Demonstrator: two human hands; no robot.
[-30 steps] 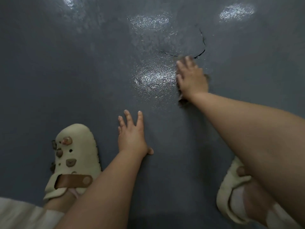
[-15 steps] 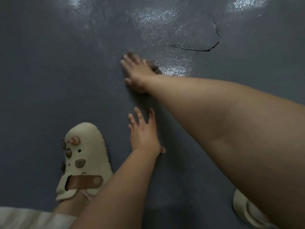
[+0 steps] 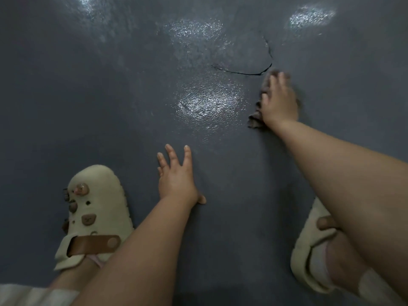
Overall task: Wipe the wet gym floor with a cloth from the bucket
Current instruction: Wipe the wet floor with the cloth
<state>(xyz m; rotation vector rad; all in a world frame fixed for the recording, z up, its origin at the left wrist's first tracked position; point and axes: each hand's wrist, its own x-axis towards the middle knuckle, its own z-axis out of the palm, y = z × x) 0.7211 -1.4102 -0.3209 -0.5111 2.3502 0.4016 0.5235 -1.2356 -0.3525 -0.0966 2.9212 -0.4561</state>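
Note:
The dark grey gym floor point(image 3: 110, 111) fills the view, with shiny wet patches point(image 3: 209, 100) in the middle. My right hand point(image 3: 279, 102) lies flat with straight fingers on a dark cloth point(image 3: 255, 120), pressing it to the floor just right of the wet patch. Only the cloth's edges show around the hand. My left hand point(image 3: 177, 177) rests flat on the floor with fingers spread, nearer to me. The bucket is out of view.
A thin curved crack point(image 3: 249, 72) runs across the floor just beyond my right hand. My cream clogs stand at the lower left point(image 3: 95, 208) and lower right point(image 3: 309, 257). More glossy patches point(image 3: 311, 16) lie farther away.
My right hand has swept the cloth from the left of the wet patch back to its right side, below the crack. My left hand stays planted on the floor.

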